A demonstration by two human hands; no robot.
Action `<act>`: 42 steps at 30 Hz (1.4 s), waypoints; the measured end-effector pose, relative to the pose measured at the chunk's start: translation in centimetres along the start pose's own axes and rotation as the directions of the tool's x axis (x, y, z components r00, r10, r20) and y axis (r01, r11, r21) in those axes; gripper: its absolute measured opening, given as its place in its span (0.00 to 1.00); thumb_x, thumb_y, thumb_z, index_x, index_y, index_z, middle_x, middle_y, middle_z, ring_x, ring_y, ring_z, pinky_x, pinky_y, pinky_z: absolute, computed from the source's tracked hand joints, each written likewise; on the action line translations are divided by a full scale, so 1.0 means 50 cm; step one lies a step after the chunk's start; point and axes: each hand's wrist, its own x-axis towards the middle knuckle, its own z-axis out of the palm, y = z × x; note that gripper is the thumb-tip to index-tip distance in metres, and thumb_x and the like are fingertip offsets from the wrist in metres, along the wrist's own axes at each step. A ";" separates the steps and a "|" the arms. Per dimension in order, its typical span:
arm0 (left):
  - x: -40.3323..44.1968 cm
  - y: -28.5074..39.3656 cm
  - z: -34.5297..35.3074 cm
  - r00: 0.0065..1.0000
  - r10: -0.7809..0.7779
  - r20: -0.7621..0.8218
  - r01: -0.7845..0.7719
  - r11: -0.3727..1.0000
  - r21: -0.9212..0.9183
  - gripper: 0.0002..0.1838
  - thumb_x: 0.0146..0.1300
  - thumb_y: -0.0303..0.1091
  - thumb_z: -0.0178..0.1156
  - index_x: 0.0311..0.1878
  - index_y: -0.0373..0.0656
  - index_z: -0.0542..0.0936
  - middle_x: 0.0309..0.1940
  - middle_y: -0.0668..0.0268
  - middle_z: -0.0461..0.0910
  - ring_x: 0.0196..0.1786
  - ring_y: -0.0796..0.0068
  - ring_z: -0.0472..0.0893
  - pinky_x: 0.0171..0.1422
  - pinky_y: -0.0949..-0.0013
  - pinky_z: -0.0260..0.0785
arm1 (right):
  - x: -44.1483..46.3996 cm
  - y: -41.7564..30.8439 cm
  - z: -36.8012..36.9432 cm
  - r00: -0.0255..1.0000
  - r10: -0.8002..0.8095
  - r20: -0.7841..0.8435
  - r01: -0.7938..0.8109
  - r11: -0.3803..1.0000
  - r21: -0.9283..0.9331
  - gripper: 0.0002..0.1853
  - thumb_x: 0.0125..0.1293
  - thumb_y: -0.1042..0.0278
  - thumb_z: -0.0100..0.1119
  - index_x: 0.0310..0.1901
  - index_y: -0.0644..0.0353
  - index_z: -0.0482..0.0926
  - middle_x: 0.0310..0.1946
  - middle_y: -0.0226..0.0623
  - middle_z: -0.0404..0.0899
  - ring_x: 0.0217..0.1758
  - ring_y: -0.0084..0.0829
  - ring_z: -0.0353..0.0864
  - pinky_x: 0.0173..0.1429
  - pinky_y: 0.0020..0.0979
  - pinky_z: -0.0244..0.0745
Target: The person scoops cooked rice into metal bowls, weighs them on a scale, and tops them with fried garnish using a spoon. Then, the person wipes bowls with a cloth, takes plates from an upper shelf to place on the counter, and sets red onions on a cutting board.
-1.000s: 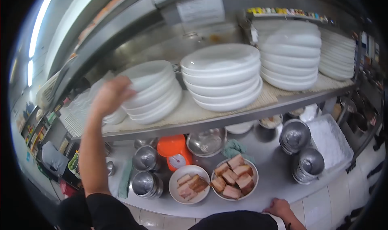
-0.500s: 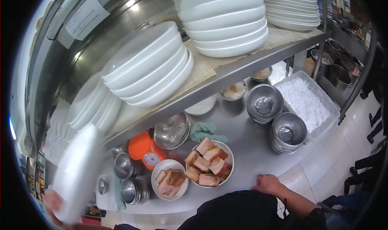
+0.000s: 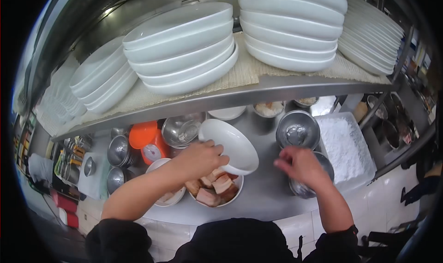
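Note:
My left hand point(image 3: 203, 159) grips the near left rim of an empty white bowl point(image 3: 234, 145), which hangs tilted over the counter. Under it, partly covered, a white bowl of meat chunks point(image 3: 220, 189) rests on the steel counter. A second white bowl with meat point(image 3: 170, 197) lies to its left, mostly behind my left forearm. My right hand point(image 3: 297, 163) is in the air right of the tilted bowl, fingers apart and holding nothing, over the stacked steel bowls point(image 3: 317, 170).
Stacks of white bowls point(image 3: 184, 55) fill the shelf point(image 3: 221, 99) above the counter. An orange scale point(image 3: 150, 143) and steel bowls point(image 3: 119, 151) stand left. A tub of white powder point(image 3: 344, 145) is at the right. People's legs point(image 3: 417, 189) show at far right.
The white bowl in my left hand has come from the far left to above the meat bowl. My right hand has risen from the counter's front edge. The view has shifted too.

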 end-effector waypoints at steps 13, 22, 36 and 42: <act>0.160 -0.024 0.212 0.985 -0.159 0.063 0.160 0.987 0.002 0.08 0.58 0.35 0.55 0.39 0.53 0.81 0.39 0.65 0.78 0.42 0.62 0.82 0.42 0.59 0.76 | 0.493 0.396 0.004 0.954 0.028 -0.298 -0.147 0.912 -0.384 0.14 0.64 0.66 0.55 0.50 0.57 0.81 0.52 0.46 0.80 0.56 0.44 0.79 0.59 0.46 0.71; 0.221 -0.038 0.251 0.946 -0.122 0.300 0.143 0.988 -0.051 0.11 0.63 0.34 0.52 0.45 0.53 0.80 0.43 0.62 0.78 0.43 0.61 0.83 0.41 0.55 0.76 | 0.519 0.438 0.050 0.936 0.243 -0.256 -0.326 0.872 -0.366 0.15 0.64 0.66 0.54 0.52 0.56 0.80 0.55 0.44 0.78 0.59 0.43 0.77 0.61 0.47 0.69; 0.291 -0.096 0.355 0.920 -0.052 0.389 0.036 0.998 0.048 0.12 0.65 0.37 0.53 0.49 0.50 0.80 0.47 0.60 0.80 0.53 0.56 0.80 0.50 0.57 0.76 | 0.495 0.520 0.032 0.889 0.361 -0.283 -0.437 0.854 -0.283 0.18 0.64 0.66 0.53 0.55 0.54 0.79 0.60 0.42 0.75 0.63 0.42 0.73 0.64 0.49 0.66; 0.218 -0.014 0.134 0.979 -0.188 0.082 0.204 0.930 -0.305 0.16 0.62 0.35 0.62 0.54 0.49 0.80 0.52 0.59 0.81 0.54 0.57 0.81 0.54 0.59 0.75 | 0.468 0.565 0.003 0.880 0.361 -0.309 -0.449 0.844 -0.294 0.19 0.64 0.67 0.52 0.57 0.53 0.78 0.62 0.41 0.73 0.65 0.41 0.72 0.66 0.50 0.65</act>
